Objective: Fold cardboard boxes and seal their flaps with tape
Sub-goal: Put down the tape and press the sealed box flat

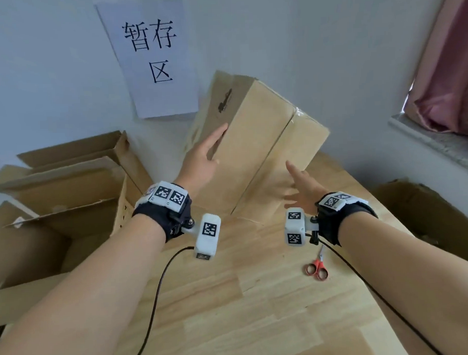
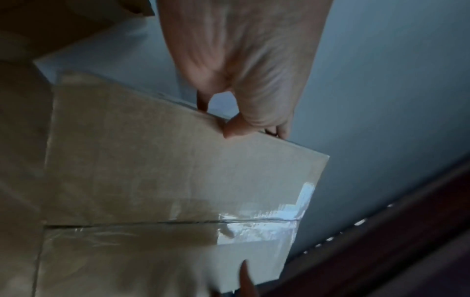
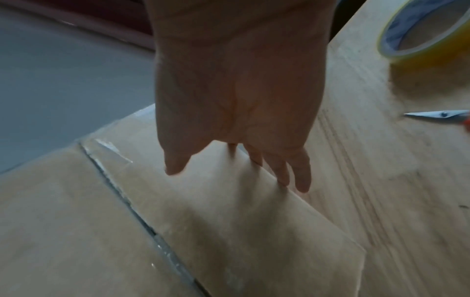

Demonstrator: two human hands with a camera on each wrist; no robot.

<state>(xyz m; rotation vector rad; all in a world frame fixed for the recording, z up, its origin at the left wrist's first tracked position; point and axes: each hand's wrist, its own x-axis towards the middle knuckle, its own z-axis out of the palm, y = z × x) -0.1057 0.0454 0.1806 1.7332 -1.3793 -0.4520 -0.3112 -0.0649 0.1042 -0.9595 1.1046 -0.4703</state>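
Observation:
A closed cardboard box (image 1: 266, 139) stands tilted on one edge at the far side of the wooden table (image 1: 231, 297), its top leaning toward the wall. Clear tape (image 1: 295, 114) runs along the seam between its flaps, also seen as shiny tape (image 2: 254, 221) in the left wrist view. My left hand (image 1: 219, 143) holds the box's left edge, thumb (image 2: 234, 130) on the taped face and fingers behind it. My right hand (image 1: 294, 183) is open, fingers (image 3: 300, 176) straight at the box's (image 3: 229, 231) lower right edge; contact is unclear.
Red-handled scissors (image 1: 317, 267) lie on the table near my right wrist. A tape roll (image 3: 427, 34) sits on the table beyond them. Several open boxes (image 1: 63, 188) stand at the left, another box (image 1: 427, 210) at the right. A paper sign (image 1: 151, 55) hangs on the wall.

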